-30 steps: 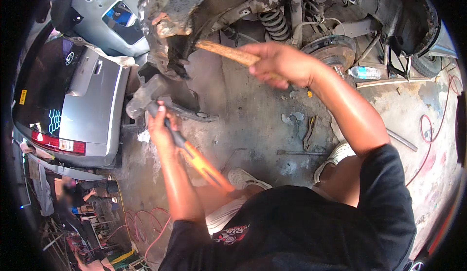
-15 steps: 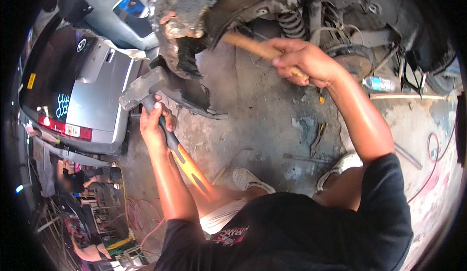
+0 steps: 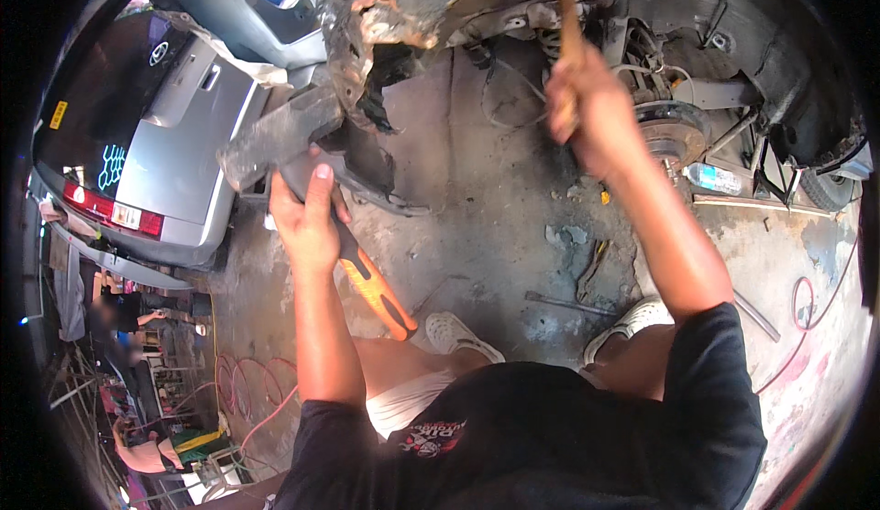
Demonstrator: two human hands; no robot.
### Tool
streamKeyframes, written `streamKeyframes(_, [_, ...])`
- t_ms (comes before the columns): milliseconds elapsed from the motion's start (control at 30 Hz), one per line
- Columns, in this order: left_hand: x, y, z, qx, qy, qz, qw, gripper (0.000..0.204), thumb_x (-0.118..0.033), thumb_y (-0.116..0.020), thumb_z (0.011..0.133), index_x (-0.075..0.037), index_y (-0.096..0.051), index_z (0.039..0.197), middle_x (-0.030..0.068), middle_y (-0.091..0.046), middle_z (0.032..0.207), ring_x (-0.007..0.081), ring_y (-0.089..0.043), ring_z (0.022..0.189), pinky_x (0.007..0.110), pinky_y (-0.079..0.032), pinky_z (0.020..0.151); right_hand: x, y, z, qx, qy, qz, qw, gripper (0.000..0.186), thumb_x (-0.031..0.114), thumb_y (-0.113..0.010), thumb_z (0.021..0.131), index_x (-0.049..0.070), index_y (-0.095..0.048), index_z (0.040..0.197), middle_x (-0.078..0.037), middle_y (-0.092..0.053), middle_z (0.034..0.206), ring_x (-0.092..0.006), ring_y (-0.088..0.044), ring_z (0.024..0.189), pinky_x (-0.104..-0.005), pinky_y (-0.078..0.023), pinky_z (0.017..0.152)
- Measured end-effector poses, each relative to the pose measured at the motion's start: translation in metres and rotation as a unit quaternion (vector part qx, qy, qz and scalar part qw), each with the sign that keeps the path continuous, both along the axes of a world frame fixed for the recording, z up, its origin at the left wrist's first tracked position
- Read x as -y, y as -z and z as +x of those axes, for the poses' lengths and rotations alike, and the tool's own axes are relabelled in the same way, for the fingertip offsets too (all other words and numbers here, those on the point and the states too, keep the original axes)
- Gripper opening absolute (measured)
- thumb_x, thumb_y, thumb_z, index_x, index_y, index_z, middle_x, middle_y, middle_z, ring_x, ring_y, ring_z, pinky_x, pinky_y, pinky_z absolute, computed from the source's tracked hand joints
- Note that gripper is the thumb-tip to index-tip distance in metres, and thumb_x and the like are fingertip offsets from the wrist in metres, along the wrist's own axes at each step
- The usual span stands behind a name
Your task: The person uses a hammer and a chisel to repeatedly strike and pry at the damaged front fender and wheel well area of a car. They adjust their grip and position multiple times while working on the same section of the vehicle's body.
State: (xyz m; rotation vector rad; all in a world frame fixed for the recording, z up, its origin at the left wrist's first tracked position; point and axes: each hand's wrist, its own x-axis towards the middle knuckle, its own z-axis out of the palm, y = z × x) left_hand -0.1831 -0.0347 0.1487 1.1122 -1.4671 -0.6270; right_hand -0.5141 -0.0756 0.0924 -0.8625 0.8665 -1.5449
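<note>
Sledgehammer [image 3: 362, 274] at left, likely head-heavy and rigid, suits holding below its head [image 3: 280, 139], where left fingers [image 3: 321, 185] wrap; right fingers [image 3: 560, 107] grip a blurred, seemingly wooden handle [image 3: 571, 33].

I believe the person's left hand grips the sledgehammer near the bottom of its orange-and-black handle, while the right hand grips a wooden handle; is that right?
Not quite: in the head view, the left hand grips the sledgehammer just below its hammer head, rather than near the bottom. The right hand does grip a wooden handle.
</note>
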Motion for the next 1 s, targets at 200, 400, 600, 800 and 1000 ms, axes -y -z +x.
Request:
streamKeyframes(200, [-0.006, 0.022, -0.006, -0.031, -0.045, -0.105, 0.993, 0.025, -0.015, -0.059, 0.103, 0.001, -0.051, 0.121, 0.0036, -0.053, 0.072, 0.0131, -0.050, 0.049, 0.026, -0.043, 0.047, -0.013, -0.003, -0.017, 0.008, -0.335, -0.014, 0.942, 0.038, 0.014, -0.060, 0.100, 0.002, -0.052, 0.135, 0.000, -0.055, 0.070, -0.0102, -0.049, 0.047, -0.0247, -0.037, 0.040])
streamKeyframes(400, [-0.003, 0.041, -0.020, -0.017, -0.040, -0.118, 0.992, 0.024, -0.012, -0.059, 0.103, 0.001, -0.051, 0.121, 0.0069, -0.057, 0.078, 0.0131, -0.051, 0.049, 0.027, -0.044, 0.046, -0.057, 0.003, 0.022, -0.047, -0.301, 0.014, 0.952, 0.027, 0.020, -0.059, 0.103, 0.008, -0.058, 0.127, -0.001, -0.056, 0.076, -0.0087, -0.052, 0.055, -0.0263, -0.040, 0.041])
streamKeyframes(600, [-0.005, 0.029, -0.031, 0.028, -0.034, -0.126, 0.991, 0.023, -0.009, -0.057, 0.103, 0.001, -0.048, 0.122, 0.0098, -0.059, 0.090, 0.0123, -0.052, 0.050, 0.027, -0.047, 0.045, -0.025, 0.024, -0.006, 0.126, -0.334, -0.026, 0.934, 0.028, 0.023, -0.054, 0.105, 0.006, -0.056, 0.127, -0.002, -0.058, 0.075, -0.0130, -0.055, 0.052, -0.0291, -0.043, 0.042])
streamKeyframes(800, [-0.006, 0.038, -0.031, 0.004, -0.050, -0.135, 0.990, 0.022, -0.013, -0.057, 0.104, 0.000, -0.048, 0.118, 0.0066, -0.056, 0.073, 0.0129, -0.052, 0.048, 0.027, -0.046, 0.046, -0.042, 0.012, 0.015, -0.015, -0.336, -0.034, 0.941, 0.025, 0.019, -0.055, 0.105, 0.007, -0.052, 0.127, -0.003, -0.057, 0.074, -0.0144, -0.058, 0.054, -0.0292, -0.043, 0.044])
streamKeyframes(1000, [-0.011, 0.041, -0.024, 0.011, -0.070, -0.059, 0.996, 0.021, -0.015, -0.058, 0.104, -0.001, -0.049, 0.118, 0.0067, -0.055, 0.071, 0.0135, -0.052, 0.048, 0.027, -0.045, 0.046, -0.088, 0.000, 0.045, 0.029, -0.364, 0.013, 0.931, 0.028, 0.021, -0.057, 0.104, 0.005, -0.057, 0.128, -0.001, -0.053, 0.073, -0.0127, -0.053, 0.055, -0.0274, -0.042, 0.046])
